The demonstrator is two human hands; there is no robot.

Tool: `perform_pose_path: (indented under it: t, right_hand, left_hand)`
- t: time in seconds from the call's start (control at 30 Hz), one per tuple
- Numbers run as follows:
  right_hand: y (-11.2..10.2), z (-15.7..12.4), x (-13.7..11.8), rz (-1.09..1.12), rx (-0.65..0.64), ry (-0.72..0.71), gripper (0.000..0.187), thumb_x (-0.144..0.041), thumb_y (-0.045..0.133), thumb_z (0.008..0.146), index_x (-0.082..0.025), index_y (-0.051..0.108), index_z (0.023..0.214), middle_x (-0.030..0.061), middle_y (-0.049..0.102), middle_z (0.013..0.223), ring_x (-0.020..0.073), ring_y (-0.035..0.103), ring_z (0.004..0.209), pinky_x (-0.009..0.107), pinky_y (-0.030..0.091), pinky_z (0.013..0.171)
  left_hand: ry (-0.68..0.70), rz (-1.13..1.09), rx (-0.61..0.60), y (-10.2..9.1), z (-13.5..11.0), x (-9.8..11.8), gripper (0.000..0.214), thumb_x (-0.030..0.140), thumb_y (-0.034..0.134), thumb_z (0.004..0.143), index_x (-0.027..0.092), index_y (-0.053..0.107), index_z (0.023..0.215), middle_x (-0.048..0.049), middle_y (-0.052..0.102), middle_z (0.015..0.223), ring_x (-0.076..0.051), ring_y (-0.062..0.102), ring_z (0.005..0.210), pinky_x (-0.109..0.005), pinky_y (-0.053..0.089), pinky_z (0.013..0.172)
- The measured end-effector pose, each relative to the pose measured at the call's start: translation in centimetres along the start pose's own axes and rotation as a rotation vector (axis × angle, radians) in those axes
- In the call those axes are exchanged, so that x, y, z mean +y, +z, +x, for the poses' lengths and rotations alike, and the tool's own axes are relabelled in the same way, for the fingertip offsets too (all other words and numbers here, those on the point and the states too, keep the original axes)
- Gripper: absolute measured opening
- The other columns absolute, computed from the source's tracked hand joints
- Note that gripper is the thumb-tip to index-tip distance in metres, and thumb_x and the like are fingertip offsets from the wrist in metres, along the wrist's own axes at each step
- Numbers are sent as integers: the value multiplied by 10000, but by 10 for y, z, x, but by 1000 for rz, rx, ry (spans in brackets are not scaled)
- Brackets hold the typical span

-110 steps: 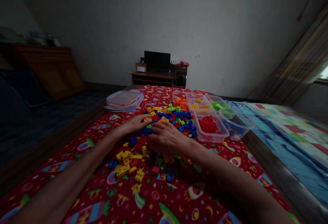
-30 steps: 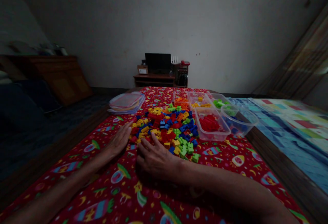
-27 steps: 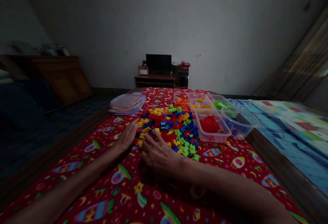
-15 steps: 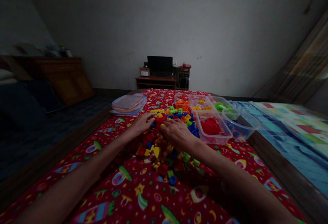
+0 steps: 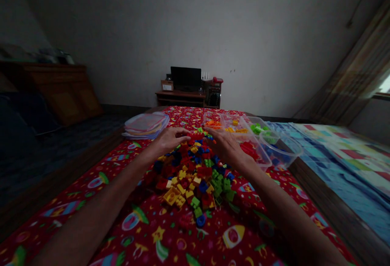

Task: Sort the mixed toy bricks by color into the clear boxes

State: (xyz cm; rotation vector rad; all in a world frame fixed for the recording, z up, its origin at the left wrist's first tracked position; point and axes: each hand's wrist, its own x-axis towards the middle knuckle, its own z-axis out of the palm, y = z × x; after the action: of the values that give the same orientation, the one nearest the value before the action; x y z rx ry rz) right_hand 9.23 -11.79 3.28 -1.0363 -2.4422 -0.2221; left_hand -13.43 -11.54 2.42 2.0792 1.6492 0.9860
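Observation:
A heap of mixed toy building bricks (image 5: 185, 176), in red, yellow, blue and green, lies on a red patterned tablecloth (image 5: 170, 233). Above the far left side of the heap is my left hand (image 5: 172, 139), its thumb and fingers apart. My right hand (image 5: 224, 142) hovers over the far right side with fingers stretched forward. Red bricks (image 5: 197, 136) show in the gap between the two hands; whether any fingertip touches them I cannot tell. My right hand partly covers the clear tub of red bricks (image 5: 250, 150) beside it.
Right of the heap stand clear tubs with orange bricks (image 5: 214, 124), yellow bricks (image 5: 239, 130) and green bricks (image 5: 258, 128), plus a round clear tub (image 5: 288, 152) with blue bricks. Stacked lids (image 5: 146, 124) lie at the far left. A bed (image 5: 335, 152) adjoins the table's right side.
Both hands have come up from inside the heap and moved slightly farther away, fingers parting. Bricks have spread toward me, with more yellow and green ones showing. The view has shifted slightly right.

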Motion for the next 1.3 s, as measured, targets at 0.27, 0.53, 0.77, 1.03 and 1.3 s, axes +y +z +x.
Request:
perform_pose_path:
  t: [0.27, 0.53, 0.77, 1.03, 1.3]
  right_hand:
    - [12, 3, 8, 249, -55, -10, 257, -278, 542, 865, -172, 683, 1052, 42, 664, 740, 116, 530, 632, 238, 333, 589]
    - [-22, 2, 41, 90, -3, 215, 237, -294, 517, 853, -162, 713, 846, 53, 657, 735, 114, 509, 626, 249, 309, 580]
    - [-41, -12, 92, -249, -129, 592, 302, -337, 477, 869, -153, 715, 892, 136, 699, 923, 208, 612, 807, 276, 359, 625]
    - [-44, -9, 88, -206, 6, 534, 328, -317, 428, 889, -179, 724, 929, 118, 712, 926, 202, 629, 811, 276, 379, 657]
    - [-35, -3, 29, 40, -27, 189, 280, -332, 487, 914, -161, 706, 944, 60, 661, 714, 122, 530, 617, 252, 335, 603]
  left_hand:
    - [-1, -219, -95, 5, -7, 13, 374, 427, 652, 697, 195, 713, 985, -36, 730, 1013, -228, 666, 933, -336, 523, 838]
    - [24, 64, -65, -6, -10, 12, 381, 399, 560, 755, 210, 702, 1054, -29, 724, 1032, -217, 661, 944, -294, 510, 854]
    - [78, 246, -291, -16, -14, -11, 446, 445, 576, 735, 225, 669, 1112, -52, 666, 1191, -245, 610, 1065, -330, 457, 939]
    - [102, 167, -284, -6, -15, -14, 414, 389, 694, 626, 230, 715, 1007, -58, 716, 1053, -251, 642, 967, -327, 478, 876]
    - [-76, -177, -135, -14, -11, -12, 392, 446, 699, 614, 184, 714, 906, -34, 726, 788, -199, 655, 724, -288, 520, 647]
